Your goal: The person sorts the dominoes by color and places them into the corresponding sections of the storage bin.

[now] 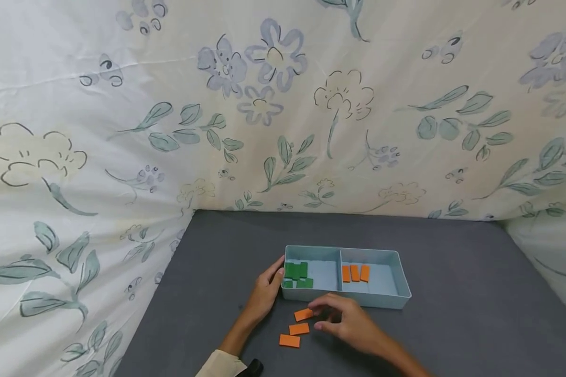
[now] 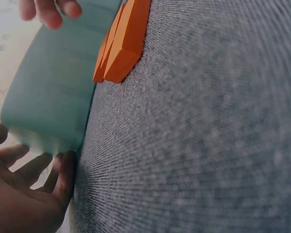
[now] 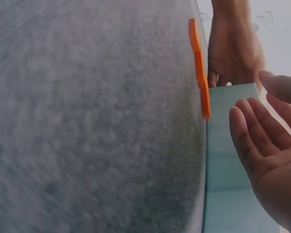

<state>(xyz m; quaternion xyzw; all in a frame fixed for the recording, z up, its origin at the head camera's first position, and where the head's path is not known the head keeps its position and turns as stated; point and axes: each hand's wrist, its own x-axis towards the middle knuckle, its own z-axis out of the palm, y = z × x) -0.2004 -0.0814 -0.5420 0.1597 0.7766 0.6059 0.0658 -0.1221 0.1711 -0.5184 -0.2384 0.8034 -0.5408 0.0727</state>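
Observation:
A pale blue-green box with a divider stands on the table. Several green blocks lie in its left compartment, and three orange blocks in the right one. My left hand rests against the box's left end, its extended fingers touching that wall in the left wrist view. In front of the box, three flat rectangular orange blocks lie in a slanted row. My right hand hovers beside them, thumb and fingers apart with nothing between them; its fingertips overlap the farthest block in the head view.
The dark grey tabletop extends on both sides of the box. Flower-patterned cloth hangs behind and at the sides. A black object shows at the left wrist beside the light sleeve.

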